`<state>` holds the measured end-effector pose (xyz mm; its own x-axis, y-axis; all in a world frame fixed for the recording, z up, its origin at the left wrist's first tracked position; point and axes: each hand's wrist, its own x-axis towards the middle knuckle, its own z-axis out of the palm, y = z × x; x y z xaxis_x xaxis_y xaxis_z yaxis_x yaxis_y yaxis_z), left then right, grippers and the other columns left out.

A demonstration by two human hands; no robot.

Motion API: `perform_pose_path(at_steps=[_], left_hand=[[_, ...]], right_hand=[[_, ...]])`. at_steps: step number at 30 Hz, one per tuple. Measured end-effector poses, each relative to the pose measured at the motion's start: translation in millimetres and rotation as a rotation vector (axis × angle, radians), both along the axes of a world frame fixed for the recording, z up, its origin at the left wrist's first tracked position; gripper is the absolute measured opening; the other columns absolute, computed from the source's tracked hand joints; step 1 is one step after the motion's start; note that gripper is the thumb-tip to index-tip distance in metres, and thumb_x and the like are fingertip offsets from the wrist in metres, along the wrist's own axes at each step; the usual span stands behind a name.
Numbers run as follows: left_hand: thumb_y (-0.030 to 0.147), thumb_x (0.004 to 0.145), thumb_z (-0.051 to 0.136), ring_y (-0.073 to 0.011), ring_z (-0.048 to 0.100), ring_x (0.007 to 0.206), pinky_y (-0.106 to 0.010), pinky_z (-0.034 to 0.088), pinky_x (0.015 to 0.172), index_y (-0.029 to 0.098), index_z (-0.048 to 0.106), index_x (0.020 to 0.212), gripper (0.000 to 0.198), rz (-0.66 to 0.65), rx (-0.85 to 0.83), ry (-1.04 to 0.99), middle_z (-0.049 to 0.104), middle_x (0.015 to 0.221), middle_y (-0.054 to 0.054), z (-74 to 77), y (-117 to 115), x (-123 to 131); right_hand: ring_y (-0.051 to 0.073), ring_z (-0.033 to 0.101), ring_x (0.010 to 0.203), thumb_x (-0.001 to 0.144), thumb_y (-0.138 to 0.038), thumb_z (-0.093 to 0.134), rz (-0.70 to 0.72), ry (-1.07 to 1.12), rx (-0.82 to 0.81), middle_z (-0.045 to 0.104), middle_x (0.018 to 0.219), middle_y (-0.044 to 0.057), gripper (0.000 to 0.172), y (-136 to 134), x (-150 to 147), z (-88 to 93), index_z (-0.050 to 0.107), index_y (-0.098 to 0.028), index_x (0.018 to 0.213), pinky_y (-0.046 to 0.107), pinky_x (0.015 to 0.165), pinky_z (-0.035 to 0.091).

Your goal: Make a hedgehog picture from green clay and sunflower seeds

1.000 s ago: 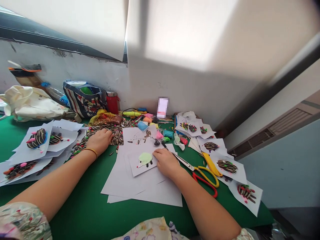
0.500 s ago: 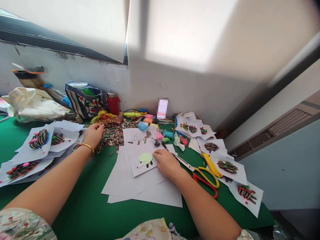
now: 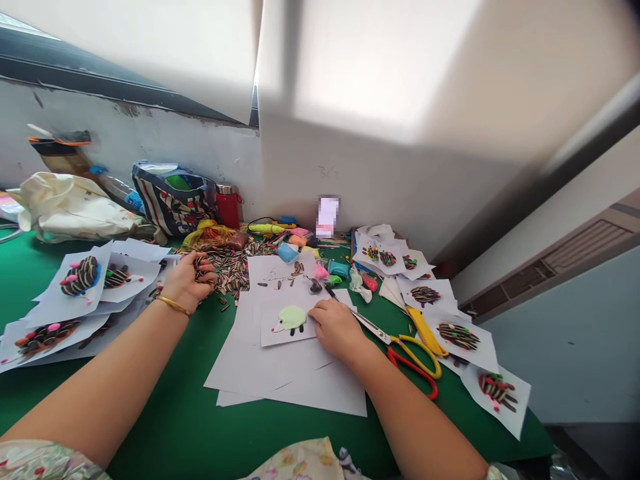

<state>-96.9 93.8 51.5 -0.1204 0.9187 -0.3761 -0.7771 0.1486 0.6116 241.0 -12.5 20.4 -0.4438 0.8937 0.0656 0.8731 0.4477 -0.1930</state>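
My left hand (image 3: 190, 280) is turned palm up at the edge of a heap of striped sunflower seeds (image 3: 233, 267). Its fingers curl around a small bunch of sunflower seeds (image 3: 203, 268). My right hand (image 3: 336, 327) presses curled fingers on the right edge of a white card (image 3: 270, 337), keeping it flat on larger paper sheets (image 3: 240, 370). On that card is a pale green clay hedgehog (image 3: 292, 319) with dark feet and a pink nose. Above it lies another sheet (image 3: 260, 267) with a drawn outline and a few seeds.
Scissors (image 3: 400, 347) and a yellow cutter (image 3: 425, 330) lie right of my right hand. Finished seed hedgehog cards (image 3: 457, 335) line the right side; more cards (image 3: 80, 277) overlap at left. Coloured clay packs (image 3: 337, 269), a red flask (image 3: 228, 207) and bags (image 3: 173, 200) stand along the wall.
My left hand has turned from palm down to palm up and come slightly nearer, with sunflower seeds now showing in its fingers. My right hand stays on the card.
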Motion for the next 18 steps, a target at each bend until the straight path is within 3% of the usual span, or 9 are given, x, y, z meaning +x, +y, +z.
perform_pose_path(at_steps=[3, 10, 18], left_hand=[[0.024, 0.102, 0.036, -0.004, 0.034, 0.035, -0.015, 0.018, 0.032, 0.019, 0.043, 0.078, 0.026, -0.102, -0.002, -0.062, 0.034, 0.053, 0.009, -0.6, -10, 19], [0.021, 0.098, 0.044, -0.0042, 0.036, 0.035, -0.014, 0.02, 0.03, 0.018, 0.048, 0.082, 0.018, -0.277, -0.043, -0.136, 0.039, 0.058, 0.007, -11.8, -39, 80], [0.024, 0.099, 0.043, -0.0042, 0.036, 0.037, -0.013, 0.021, 0.03, 0.018, 0.05, 0.083, 0.018, -0.318, -0.012, -0.169, 0.04, 0.061, 0.006, -28.2, -50, 93]], right_hand=[[0.022, 0.052, 0.111, 0.083, -0.009, 0.052, 0.003, 0.02, 0.015, 0.064, 0.119, 0.005, 0.034, 1, 0, -2.0, 0.066, -0.023, 0.111, 0.034, 0.091, 0.039], [0.022, 0.052, 0.106, 0.081, -0.009, 0.053, 0.015, 0.016, 0.031, 0.063, 0.109, 0.006, 0.025, -1, 2, -3.4, 0.064, -0.021, 0.1, 0.034, 0.09, 0.039], [0.023, 0.051, 0.108, 0.081, -0.01, 0.055, 0.016, 0.07, -0.004, 0.06, 0.113, 0.007, 0.026, -1, 6, -5.6, 0.059, -0.021, 0.105, 0.034, 0.093, 0.04]])
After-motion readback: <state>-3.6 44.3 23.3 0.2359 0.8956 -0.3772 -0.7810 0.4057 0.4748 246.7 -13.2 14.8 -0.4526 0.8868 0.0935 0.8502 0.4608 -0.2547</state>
